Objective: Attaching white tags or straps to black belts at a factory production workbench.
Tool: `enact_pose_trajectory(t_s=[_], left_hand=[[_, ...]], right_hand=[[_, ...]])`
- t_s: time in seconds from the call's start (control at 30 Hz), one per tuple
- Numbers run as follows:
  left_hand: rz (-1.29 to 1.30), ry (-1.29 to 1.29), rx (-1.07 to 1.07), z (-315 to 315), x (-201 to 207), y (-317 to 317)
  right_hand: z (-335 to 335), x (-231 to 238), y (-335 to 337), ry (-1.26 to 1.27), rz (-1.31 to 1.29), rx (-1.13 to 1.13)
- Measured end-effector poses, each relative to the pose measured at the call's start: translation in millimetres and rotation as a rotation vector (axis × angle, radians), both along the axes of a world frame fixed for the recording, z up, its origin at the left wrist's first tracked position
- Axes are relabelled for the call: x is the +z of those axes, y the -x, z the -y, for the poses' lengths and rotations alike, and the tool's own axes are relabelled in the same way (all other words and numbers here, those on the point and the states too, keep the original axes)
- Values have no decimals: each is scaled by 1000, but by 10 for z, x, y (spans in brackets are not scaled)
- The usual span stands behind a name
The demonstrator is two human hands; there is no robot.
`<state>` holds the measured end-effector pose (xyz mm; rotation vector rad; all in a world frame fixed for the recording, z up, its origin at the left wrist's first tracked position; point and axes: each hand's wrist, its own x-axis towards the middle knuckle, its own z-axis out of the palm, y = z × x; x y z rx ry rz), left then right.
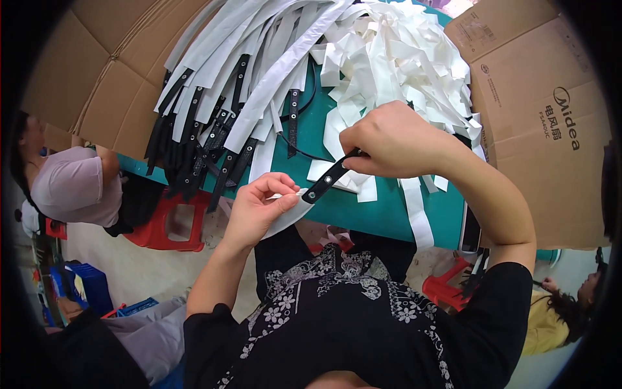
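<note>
Between my hands a black strap with metal eyelets (328, 179) is stretched at a slant over the front of the green table. My left hand (262, 204) pinches its lower end, where a white fabric strip (289, 219) joins it and hangs below my fingers. My right hand (389, 139) is closed on the strap's upper end, its fingertips curled under and partly hidden. Just beyond my left hand lies a pile of long white strips with black eyelet ends (259, 84). Past my right hand rises a tangled heap of white strips (389, 55).
Opened cardboard boxes stand at the left (97, 71) and right (538, 129) of the green table (382, 220). A white strip (416, 211) hangs over its front edge. Red stools (172, 223) are nearby. A person (74, 168) sits at left, another (551, 318) at lower right.
</note>
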<state>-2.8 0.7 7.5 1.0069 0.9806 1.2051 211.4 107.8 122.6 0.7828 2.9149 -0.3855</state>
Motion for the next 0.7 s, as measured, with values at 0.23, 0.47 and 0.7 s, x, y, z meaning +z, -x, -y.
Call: enact_pose_trajectory(t_s=[0.23, 0.47, 0.7], left_hand=[[-64, -31, 49, -42, 59, -24], [-138, -63, 173, -87, -82, 16], [-478, 197, -761, 384, -624, 1083]], right_hand=[[217, -405, 325, 428, -154, 132], [357, -760, 567, 667, -240, -33], [-795, -146, 328, 693, -147, 311]])
